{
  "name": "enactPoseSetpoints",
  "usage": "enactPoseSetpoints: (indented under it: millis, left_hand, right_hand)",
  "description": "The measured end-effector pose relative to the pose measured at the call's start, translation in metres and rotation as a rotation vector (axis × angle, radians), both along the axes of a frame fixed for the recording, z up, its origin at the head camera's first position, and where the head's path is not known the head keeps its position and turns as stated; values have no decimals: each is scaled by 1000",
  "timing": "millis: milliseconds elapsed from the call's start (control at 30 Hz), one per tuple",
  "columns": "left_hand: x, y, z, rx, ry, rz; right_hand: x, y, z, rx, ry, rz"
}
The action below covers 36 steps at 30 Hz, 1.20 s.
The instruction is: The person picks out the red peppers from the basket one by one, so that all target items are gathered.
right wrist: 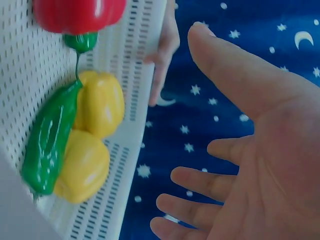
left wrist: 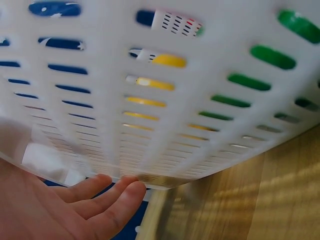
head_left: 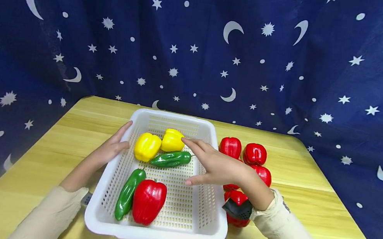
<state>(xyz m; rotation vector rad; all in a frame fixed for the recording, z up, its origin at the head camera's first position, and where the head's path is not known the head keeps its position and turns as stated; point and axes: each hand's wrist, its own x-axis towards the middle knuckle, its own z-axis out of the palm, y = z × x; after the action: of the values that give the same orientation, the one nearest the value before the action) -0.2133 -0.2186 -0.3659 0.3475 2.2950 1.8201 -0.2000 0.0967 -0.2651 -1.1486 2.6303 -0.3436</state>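
Observation:
A white plastic basket stands on the table. Inside are two yellow bell peppers, two long green peppers and one red bell pepper. My left hand holds the basket's left rim, thumb over the top and fingers along the outside; in the left wrist view those fingers lie under the rim by the slotted wall. My right hand hovers above the basket's right side, fingers spread and thumb apart. Nothing is in its palm in the right wrist view.
Several red bell peppers sit in a cluster on the wooden table, right of the basket and partly behind my right forearm. A dark blue curtain with moons and stars hangs behind and at both sides.

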Motion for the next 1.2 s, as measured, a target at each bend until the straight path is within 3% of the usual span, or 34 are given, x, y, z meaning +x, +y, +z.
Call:
enactPoseSetpoints:
  millis: [133, 400, 600, 833, 1200]
  left_hand:
    - [-1, 0, 0, -4, 17, 0]
    - [-2, 2, -1, -5, 19, -9]
    - [-1, 0, -1, -12, 14, -3]
    - [0, 0, -3, -15, 18, 2]
    - [-1, 0, -2, -13, 38, -7]
  right_hand:
    - [4, -11, -2, 60, -25, 24]
    - [10, -31, -12, 171, -96, 148]
    - [15, -53, -22, 305, -82, 248]
    - [25, -78, -40, 432, -104, 273]
    - [30, -94, -54, 423, -146, 263]
